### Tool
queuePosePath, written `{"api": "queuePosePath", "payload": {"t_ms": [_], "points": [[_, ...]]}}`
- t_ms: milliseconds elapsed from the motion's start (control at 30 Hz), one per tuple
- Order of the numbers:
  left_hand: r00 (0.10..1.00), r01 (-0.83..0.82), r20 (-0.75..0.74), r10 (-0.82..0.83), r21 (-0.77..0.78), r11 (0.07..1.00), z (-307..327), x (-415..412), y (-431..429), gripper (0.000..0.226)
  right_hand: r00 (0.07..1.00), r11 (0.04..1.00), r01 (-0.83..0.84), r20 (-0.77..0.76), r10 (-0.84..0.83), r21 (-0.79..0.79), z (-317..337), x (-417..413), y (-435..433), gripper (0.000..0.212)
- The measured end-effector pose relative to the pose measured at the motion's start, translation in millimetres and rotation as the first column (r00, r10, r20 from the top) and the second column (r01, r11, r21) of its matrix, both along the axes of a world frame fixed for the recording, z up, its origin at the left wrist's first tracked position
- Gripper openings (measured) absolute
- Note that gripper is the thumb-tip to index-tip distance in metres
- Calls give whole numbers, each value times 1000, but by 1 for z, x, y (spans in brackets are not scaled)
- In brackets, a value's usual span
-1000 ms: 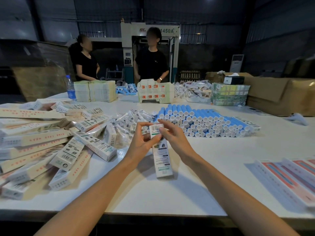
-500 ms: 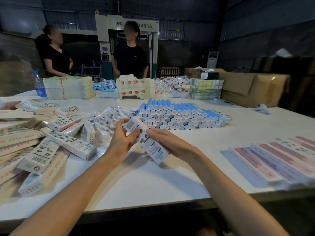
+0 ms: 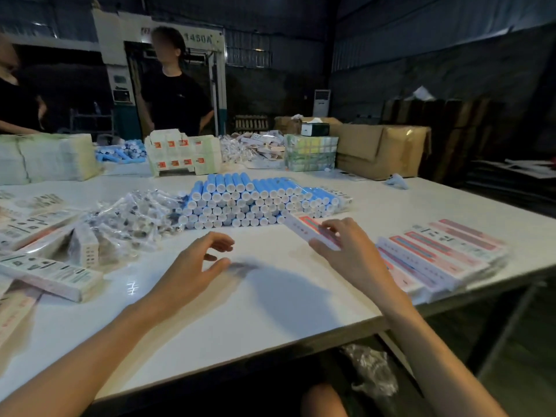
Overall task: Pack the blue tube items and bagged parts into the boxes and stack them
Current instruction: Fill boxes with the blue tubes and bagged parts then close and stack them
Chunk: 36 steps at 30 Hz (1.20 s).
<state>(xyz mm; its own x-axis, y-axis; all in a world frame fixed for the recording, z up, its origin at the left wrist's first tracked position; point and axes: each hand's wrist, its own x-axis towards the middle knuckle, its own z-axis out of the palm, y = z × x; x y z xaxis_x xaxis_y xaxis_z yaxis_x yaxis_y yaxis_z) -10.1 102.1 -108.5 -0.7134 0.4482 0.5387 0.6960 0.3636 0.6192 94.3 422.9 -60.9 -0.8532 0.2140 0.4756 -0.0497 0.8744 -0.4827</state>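
Note:
A long white box with red print (image 3: 304, 227) is held by my right hand (image 3: 346, 251), thumb below and fingers on top, just left of a row of stacked boxes (image 3: 442, 254) at the table's right edge. My left hand (image 3: 195, 266) hovers empty over the white table (image 3: 240, 311), fingers loosely spread. Behind the hands lies a pile of blue tubes with white caps (image 3: 249, 203). To its left sits a heap of clear bagged parts (image 3: 135, 218). More boxes (image 3: 51, 275) lie scattered at the left.
Two people stand behind the table's far side. Wrapped stacks of flat cartons (image 3: 45, 158), a white display carton (image 3: 183, 155), more blue tubes (image 3: 123, 152) and brown cardboard boxes (image 3: 382, 149) line the back. The table's right edge drops off near the stacked boxes.
My left hand let go of the box. My right hand carried the box to the right, toward the stacked row, and my view turned right.

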Motion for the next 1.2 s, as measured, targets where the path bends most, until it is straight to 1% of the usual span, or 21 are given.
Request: {"api": "queuePosePath", "payload": {"t_ms": [67, 133, 200, 267, 333, 400, 500, 667, 733, 800, 900, 967, 1067, 1200], "points": [[997, 4, -74, -13, -124, 992, -3, 2, 2, 32, 983, 978, 180, 5, -182, 106, -4, 17, 29, 49], [989, 3, -144, -37, -232, 973, -6, 3, 3, 32, 954, 939, 293, 16, -301, 181, -7, 31, 50, 50], [983, 2, -174, -51, -276, 961, -8, 3, 3, 32, 917, 889, 380, 21, -398, 254, -8, 41, 64, 52], [980, 5, -190, -65, -302, 953, -8, 3, 3, 34, 882, 838, 432, 39, -471, 334, -10, 49, 73, 53], [977, 11, -199, -82, -333, 943, -9, 4, 3, 33, 862, 793, 430, 65, -503, 431, -12, 54, 78, 50], [976, 13, -201, -88, -349, 937, -8, 4, 1, 30, 855, 768, 410, 86, -511, 492, -15, 59, 79, 50], [977, -3, -199, -75, -368, 930, -5, 8, -2, 25, 856, 763, 392, 100, -507, 513, -16, 65, 80, 51], [976, -18, -208, -66, -378, 926, -2, 12, -3, 23, 872, 762, 374, 80, -483, 529, -13, 67, 80, 48], [976, -33, -211, -54, -389, 921, -1, 13, -2, 22, 886, 787, 372, 63, -459, 492, -8, 63, 75, 47], [974, -52, -224, -42, -397, 916, -1, 15, -2, 20, 919, 812, 345, 8, -395, 471, -1, 55, 63, 44], [967, -92, -253, -22, -432, 897, 0, 16, -2, 21, 974, 894, 227, -76, -214, 386, 9, 31, 27, 34], [962, -139, -271, 14, -447, 884, 1, 18, -2, 20, 989, 937, 132, -104, -104, 324, 16, 10, -5, 26], [949, -232, -295, 110, -419, 878, 5, 21, -2, 17, 991, 961, -5, -129, 42, 278, 23, -23, -59, 25], [904, -389, -328, 272, -374, 842, 13, 24, -5, 20, 959, 950, -181, -167, 228, 255, 25, -63, -127, 24]]}}
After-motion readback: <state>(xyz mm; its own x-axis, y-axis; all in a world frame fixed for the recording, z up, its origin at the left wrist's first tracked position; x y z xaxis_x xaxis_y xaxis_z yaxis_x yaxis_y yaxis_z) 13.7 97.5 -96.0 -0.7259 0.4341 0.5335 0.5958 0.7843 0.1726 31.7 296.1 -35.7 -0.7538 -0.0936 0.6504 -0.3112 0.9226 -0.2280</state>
